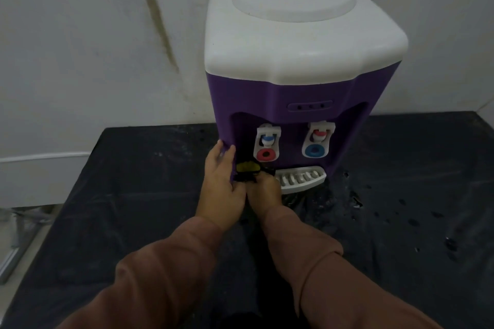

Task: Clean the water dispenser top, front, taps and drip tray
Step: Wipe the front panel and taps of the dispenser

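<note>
Dim, even, cool indoor light; the white dispenser top point(302, 43) is brightest. Sleeves point(165, 275) look soft, and wide-angle bowing bends the edges.

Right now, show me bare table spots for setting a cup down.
Free: table left of the dispenser, up to the wall; also right of the drip tray, though wet-looking. Crowded: below the taps, where the left hand and right hand, gripping a yellow scrubber, meet.

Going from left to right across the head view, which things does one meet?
A dark streak on the wall → left hand → tap with the red ring → tap with the blue ring → wet spots on the table cover. The right hand with its sponge overlaps these, so it is left out.
</note>
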Action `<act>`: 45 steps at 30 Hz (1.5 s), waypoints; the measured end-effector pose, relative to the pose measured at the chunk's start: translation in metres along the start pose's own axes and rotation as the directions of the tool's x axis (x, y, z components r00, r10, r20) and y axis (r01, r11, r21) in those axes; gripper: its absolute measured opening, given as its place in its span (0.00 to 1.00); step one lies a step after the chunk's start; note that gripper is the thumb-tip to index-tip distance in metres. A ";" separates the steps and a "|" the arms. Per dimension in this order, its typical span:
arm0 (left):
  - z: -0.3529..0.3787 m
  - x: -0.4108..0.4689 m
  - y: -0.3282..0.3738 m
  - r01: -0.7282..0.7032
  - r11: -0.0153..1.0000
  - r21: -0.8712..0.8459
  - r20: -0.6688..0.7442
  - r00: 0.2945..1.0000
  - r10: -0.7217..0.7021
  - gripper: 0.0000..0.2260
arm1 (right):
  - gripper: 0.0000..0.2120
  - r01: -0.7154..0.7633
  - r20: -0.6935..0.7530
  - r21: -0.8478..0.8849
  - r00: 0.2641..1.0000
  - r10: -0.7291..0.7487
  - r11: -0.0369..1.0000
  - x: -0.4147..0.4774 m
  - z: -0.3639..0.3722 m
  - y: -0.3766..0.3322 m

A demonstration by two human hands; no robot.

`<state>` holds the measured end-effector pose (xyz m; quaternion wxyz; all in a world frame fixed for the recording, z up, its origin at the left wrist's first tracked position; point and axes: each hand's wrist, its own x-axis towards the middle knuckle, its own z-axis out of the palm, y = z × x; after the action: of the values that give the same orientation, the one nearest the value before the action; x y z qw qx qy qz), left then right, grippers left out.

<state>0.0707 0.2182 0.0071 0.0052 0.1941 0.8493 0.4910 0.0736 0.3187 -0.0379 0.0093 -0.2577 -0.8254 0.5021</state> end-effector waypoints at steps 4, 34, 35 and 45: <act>-0.003 -0.002 0.002 -0.025 1.000 0.019 0.022 0.999 0.024 0.29 | 0.09 -0.164 -0.134 0.182 0.973 0.189 0.970 0.014 -0.011 0.013; 0.029 0.018 0.006 0.039 0.997 -0.065 0.201 0.979 -0.025 0.30 | 0.16 0.161 -0.329 0.224 0.941 -0.080 0.961 0.005 -0.045 0.010; 0.029 0.018 0.007 0.043 0.996 -0.072 0.205 0.978 -0.027 0.31 | 0.17 0.129 -0.308 0.250 0.950 -0.048 0.960 0.004 -0.047 0.010; 0.026 0.020 0.008 0.015 0.997 -0.072 0.191 0.982 -0.001 0.31 | 0.20 0.374 -0.514 0.122 0.816 -0.264 0.919 -0.001 -0.061 -0.030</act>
<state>0.0602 0.2503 0.0035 0.0954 0.2366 0.8270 0.5009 0.0786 0.3576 0.0176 0.3297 -0.2305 -0.7677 0.4988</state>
